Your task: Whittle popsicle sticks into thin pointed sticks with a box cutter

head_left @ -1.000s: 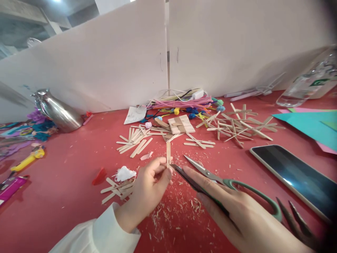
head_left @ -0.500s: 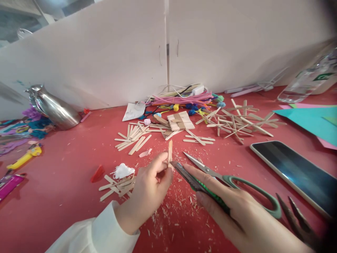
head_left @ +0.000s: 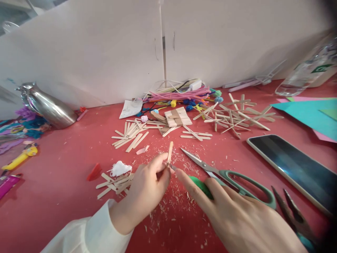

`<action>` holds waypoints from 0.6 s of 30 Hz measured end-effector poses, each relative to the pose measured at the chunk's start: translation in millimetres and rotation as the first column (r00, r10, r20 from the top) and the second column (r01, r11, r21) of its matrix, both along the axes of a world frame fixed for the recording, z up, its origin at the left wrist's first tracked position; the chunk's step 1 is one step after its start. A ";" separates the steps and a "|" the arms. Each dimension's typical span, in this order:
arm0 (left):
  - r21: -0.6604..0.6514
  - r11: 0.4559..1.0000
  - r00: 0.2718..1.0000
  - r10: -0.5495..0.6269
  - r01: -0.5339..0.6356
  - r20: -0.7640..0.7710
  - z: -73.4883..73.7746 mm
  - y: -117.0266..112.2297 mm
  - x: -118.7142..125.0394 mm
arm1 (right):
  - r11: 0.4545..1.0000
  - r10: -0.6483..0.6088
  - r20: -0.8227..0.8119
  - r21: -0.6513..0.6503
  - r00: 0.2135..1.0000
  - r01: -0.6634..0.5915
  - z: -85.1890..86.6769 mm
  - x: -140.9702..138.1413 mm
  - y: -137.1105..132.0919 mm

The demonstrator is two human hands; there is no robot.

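My left hand (head_left: pixel 147 191) pinches a short wooden craft stick (head_left: pixel 170 151) between thumb and fingertips, its upper end pointing away from me. My right hand (head_left: pixel 226 207) is closed around a green utility knife (head_left: pixel 201 186), index finger stretched along it. The knife's tip meets the stick at my left fingertips; most of the blade is hidden behind the right hand's finger. Wood shavings (head_left: pixel 181 196) lie scattered on the red table beneath both hands. Scissors with green handles (head_left: pixel 229 177) lie just beyond my right hand.
Loose craft sticks (head_left: pixel 234 116) lie in piles at the back, with a bundle of pink pipe cleaners (head_left: pixel 179 95) behind. Right are a phone (head_left: pixel 292 168), pliers (head_left: pixel 289 207) and a clear bottle (head_left: pixel 302 77). A metal jug (head_left: pixel 50 107) stands at left; a white partition (head_left: pixel 105 52) rises behind.
My right hand has rolled over, so its back now faces up and hides more of the knife. The stick tilts slightly right. The whole view has shifted a little.
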State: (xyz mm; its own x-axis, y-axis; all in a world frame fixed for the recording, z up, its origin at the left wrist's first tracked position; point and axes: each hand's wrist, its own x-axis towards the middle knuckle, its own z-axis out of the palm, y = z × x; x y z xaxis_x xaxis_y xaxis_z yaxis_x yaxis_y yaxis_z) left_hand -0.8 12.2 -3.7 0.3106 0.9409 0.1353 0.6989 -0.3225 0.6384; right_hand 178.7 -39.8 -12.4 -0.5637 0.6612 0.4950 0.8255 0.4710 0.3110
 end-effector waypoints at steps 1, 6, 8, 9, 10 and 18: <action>-0.021 1.000 1.000 0.000 0.000 0.002 0.5 -0.1 0.0 | 1.000 0.002 -0.003 -0.002 1.000 -0.002 0.1 0.1 -0.4; -0.095 0.995 0.999 0.010 -0.006 0.048 1.3 -0.3 -1.0 | 0.950 0.013 -0.307 -0.294 0.952 -0.108 -1.7 4.5 3.5; -0.111 0.994 0.998 0.025 -0.018 0.058 1.2 -0.3 -1.6 | 0.888 -0.027 -0.457 -0.420 0.889 -0.189 -1.1 5.6 5.9; -0.118 0.993 0.997 0.037 -0.030 0.063 1.2 -0.3 -1.6 | 0.860 -0.047 -0.509 -0.458 0.859 -0.225 -0.5 5.7 7.0; -0.124 0.991 0.996 0.049 -0.040 0.070 1.4 -0.5 -1.6 | 0.837 -0.063 -0.545 -0.485 0.836 -0.254 0.3 5.5 7.8; -0.069 0.998 0.995 0.006 0.001 0.102 4.0 -3.3 1.3 | 0.818 -0.085 -0.585 -0.503 0.806 -0.279 2.9 2.2 9.7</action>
